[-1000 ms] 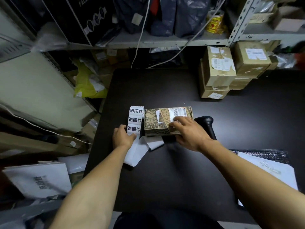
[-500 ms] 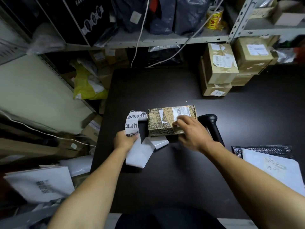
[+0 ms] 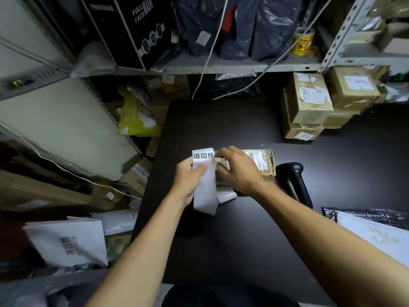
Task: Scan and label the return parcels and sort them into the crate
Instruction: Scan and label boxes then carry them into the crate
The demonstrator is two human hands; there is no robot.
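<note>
- The left hand (image 3: pixel 188 178) grips a white label strip (image 3: pixel 204 185), thumb pressed on its front; the top label reads 退回件.
- The strip stands up from the hand, and its blank tail hangs down to the black table (image 3: pixel 221 240).
- The right hand (image 3: pixel 238 168) reaches across to the strip's top right corner, its fingertips (image 3: pixel 218 154) pinched at the label's edge.
- The parcel (image 3: pixel 263 161), a small patterned box with a barcode sticker, lies on the table just behind the right hand, partly hidden by it.
- A black scanner (image 3: pixel 293 182) lies just right of the parcel.
- Taped brown boxes (image 3: pixel 309 105) are stacked at the table's far right, well apart from the hands.
- A white mailer (image 3: pixel 376 238) lies at the near right edge.
- No crate can be made out in this view.
</note>
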